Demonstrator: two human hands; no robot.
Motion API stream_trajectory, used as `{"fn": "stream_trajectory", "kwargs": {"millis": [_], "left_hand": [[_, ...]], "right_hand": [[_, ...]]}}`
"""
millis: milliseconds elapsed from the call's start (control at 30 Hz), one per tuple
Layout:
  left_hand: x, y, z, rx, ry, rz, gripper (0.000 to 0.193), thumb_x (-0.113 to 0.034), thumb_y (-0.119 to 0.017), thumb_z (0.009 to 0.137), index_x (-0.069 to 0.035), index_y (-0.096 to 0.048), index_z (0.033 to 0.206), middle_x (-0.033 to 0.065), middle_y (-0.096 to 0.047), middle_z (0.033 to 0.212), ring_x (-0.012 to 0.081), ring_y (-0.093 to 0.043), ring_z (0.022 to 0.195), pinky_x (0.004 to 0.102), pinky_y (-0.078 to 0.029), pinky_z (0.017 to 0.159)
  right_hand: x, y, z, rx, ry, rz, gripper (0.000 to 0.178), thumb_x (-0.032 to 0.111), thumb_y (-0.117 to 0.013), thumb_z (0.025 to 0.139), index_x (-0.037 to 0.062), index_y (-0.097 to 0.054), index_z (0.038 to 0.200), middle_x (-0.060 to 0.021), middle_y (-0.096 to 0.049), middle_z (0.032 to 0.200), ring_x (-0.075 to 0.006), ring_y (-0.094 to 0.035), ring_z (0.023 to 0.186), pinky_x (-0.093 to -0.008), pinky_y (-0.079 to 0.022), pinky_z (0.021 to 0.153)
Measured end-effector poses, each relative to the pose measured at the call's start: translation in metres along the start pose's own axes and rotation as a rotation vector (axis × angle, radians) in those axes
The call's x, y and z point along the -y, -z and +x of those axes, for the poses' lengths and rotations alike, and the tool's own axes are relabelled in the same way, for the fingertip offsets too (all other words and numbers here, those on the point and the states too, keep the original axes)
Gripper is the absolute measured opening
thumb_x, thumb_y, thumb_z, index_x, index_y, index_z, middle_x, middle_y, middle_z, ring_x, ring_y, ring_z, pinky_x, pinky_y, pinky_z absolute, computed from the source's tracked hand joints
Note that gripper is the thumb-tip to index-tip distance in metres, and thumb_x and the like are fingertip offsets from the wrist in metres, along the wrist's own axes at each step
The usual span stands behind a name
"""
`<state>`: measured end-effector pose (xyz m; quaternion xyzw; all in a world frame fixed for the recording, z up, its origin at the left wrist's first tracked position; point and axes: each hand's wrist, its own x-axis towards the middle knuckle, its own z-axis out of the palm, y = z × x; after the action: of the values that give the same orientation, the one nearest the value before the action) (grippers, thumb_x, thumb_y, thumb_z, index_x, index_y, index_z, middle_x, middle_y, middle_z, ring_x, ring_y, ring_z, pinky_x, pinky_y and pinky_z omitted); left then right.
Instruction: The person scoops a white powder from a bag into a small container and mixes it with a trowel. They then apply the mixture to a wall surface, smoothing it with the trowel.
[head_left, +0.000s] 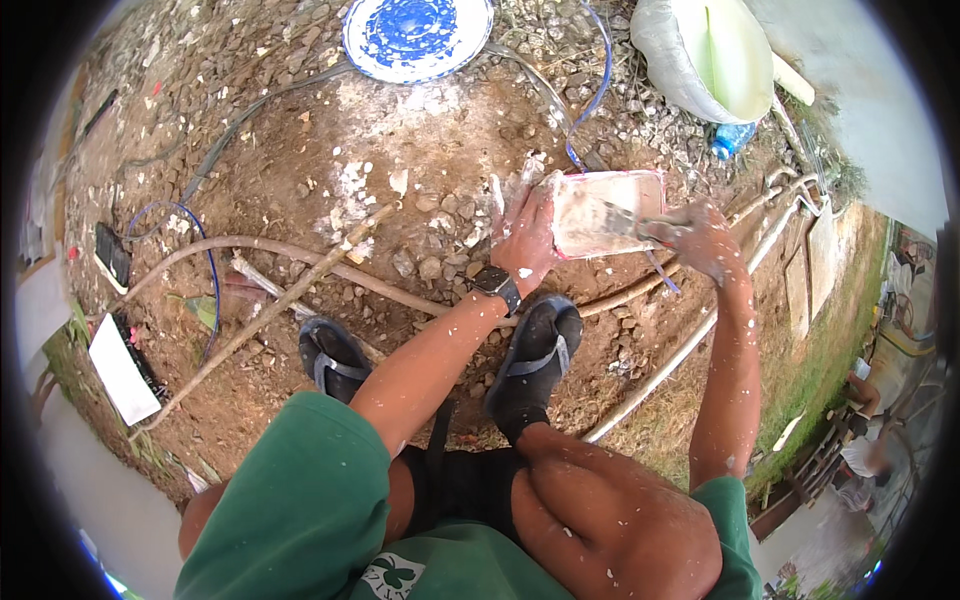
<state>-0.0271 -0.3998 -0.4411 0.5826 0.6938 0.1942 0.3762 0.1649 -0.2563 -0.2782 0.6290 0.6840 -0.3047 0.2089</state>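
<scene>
My left hand (525,230), spattered white and wearing a dark watch at the wrist, grips the left side of a shallow rectangular tub (605,245). The tub has a pinkish-red rim and a pale, smeared inside. From the other side my right hand (705,240) is closed around a grey, flat-bladed scraper (630,222). Its blade lies over the inside of the tub, and the handle is mostly hidden by my fingers. Both forearms carry white specks.
A round blue-and-white splattered lid or basin (418,38) lies ahead. At the far right stands a whitish container (705,60) beside a blue plastic bottle (733,140). Long wooden poles (290,300), a pale pipe (665,370) and a blue cable (597,95) cross the stony ground.
</scene>
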Motion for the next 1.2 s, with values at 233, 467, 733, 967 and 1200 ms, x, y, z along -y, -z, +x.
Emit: {"fn": "stream_trajectory", "kwargs": {"millis": [233, 467, 733, 967, 1200], "left_hand": [[0.002, -0.005, 0.001, -0.06, -0.023, -0.045, 0.08, -0.019, -0.073, 0.085, -0.007, -0.034, 0.155, 0.0113, -0.036, 0.159, 0.0298, -0.022, 0.154, 0.0627, -0.021, 0.122], [-0.004, -0.011, -0.001, -0.121, 0.065, -0.064, 0.106, -0.042, -0.089, 0.071, -0.012, -0.034, 0.156, 0.0124, -0.038, 0.16, 0.0321, -0.026, 0.153, 0.061, -0.02, 0.123], [-0.002, -0.011, -0.001, -0.068, 0.057, 0.006, 0.119, -0.037, -0.091, 0.068, -0.003, -0.023, 0.159, 0.0207, -0.033, 0.161, 0.0373, -0.028, 0.151, 0.047, -0.029, 0.123], [0.001, -0.012, 0.002, -0.097, 0.027, -0.147, 0.113, -0.048, -0.088, 0.071, -0.011, -0.028, 0.159, 0.015, -0.034, 0.162, 0.0327, -0.026, 0.153, 0.0578, -0.02, 0.124], [0.0, -0.014, 0.001, -0.136, 0.017, -0.061, 0.113, -0.045, -0.09, 0.069, -0.007, -0.03, 0.157, 0.0173, -0.038, 0.159, 0.0358, -0.032, 0.149, 0.0527, -0.028, 0.122]], "right_hand": [[-0.003, -0.003, -0.058, -0.332, 0.073, -0.192, 0.026, 0.024, -0.074, 0.09, 0.0177, -0.079, 0.115, -0.0078, -0.074, 0.097, -0.0212, -0.071, 0.086, -0.0383, -0.058, 0.078], [-0.02, -0.13, -0.11, -0.656, 0.339, -0.261, 0.039, 0.002, -0.075, 0.084, 0.0165, -0.074, 0.12, -0.009, -0.067, 0.109, -0.026, -0.068, 0.092, -0.0366, -0.059, 0.074], [-0.036, -0.168, -0.151, -0.716, 0.229, -0.067, 0.038, -0.003, -0.076, 0.079, 0.0099, -0.077, 0.115, -0.0126, -0.071, 0.111, -0.03, -0.068, 0.094, -0.04, -0.057, 0.08], [-0.05, -0.14, -0.187, -0.521, -0.2, 0.474, 0.029, 0.012, -0.071, 0.093, 0.0058, -0.073, 0.121, -0.0082, -0.072, 0.102, -0.0159, -0.066, 0.078, -0.0283, -0.055, 0.062], [-0.043, -0.181, -0.103, -0.244, -0.37, 1.485, 0.039, 0.028, -0.062, 0.104, 0.0043, -0.065, 0.135, -0.0027, -0.07, 0.098, -0.0085, -0.062, 0.078, -0.0266, -0.051, 0.061]]}}
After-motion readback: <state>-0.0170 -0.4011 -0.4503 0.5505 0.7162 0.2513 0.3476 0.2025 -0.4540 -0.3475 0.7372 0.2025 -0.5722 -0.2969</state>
